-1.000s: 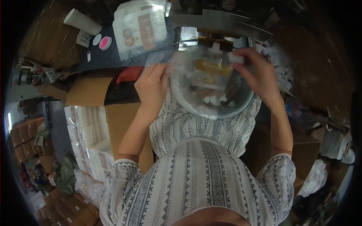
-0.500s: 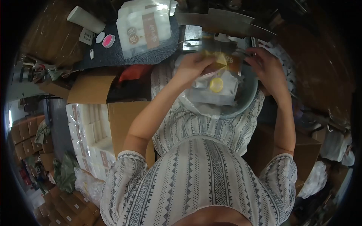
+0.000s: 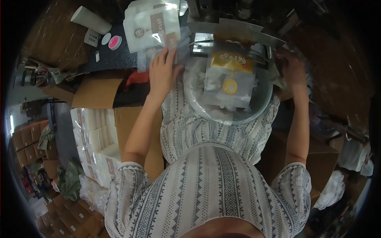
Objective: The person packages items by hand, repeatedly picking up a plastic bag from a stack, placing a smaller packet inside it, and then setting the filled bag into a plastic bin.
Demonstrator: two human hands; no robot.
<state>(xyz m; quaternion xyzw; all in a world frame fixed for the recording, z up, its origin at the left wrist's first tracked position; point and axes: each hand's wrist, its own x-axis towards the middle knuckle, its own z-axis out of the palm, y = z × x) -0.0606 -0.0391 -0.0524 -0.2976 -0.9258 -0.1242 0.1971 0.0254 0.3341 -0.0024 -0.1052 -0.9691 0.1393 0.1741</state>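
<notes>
A clear pouch with a gold printed band and a round yellow mark (image 3: 229, 97) hangs at the front of a metal machine (image 3: 234, 28), over a pale plastic-lined basin (image 3: 260, 110) by my lap. Neither of my hands is on it. My left hand (image 3: 160, 75) rests its outstretched fingers on the lower edge of a stack of translucent printed bags (image 3: 147, 29), thumb apart. To the right of the machine is my right hand (image 3: 294, 73), blurred and in shadow. Its fingers are near a greyish item I cannot make out.
On the dark mat left of the stack lie a white cup (image 3: 90, 20), a small pink round container (image 3: 114, 43) and a white lid (image 3: 106, 39). An open cardboard box (image 3: 97, 91) stands on my left beside packed white packages (image 3: 95, 139). Brown cartons (image 3: 67, 218) fill the lower left.
My left hand has left the gold-banded pouch and moved left to the bag stack. My right hand has shifted right, away from the machine. The pouch now hangs untouched.
</notes>
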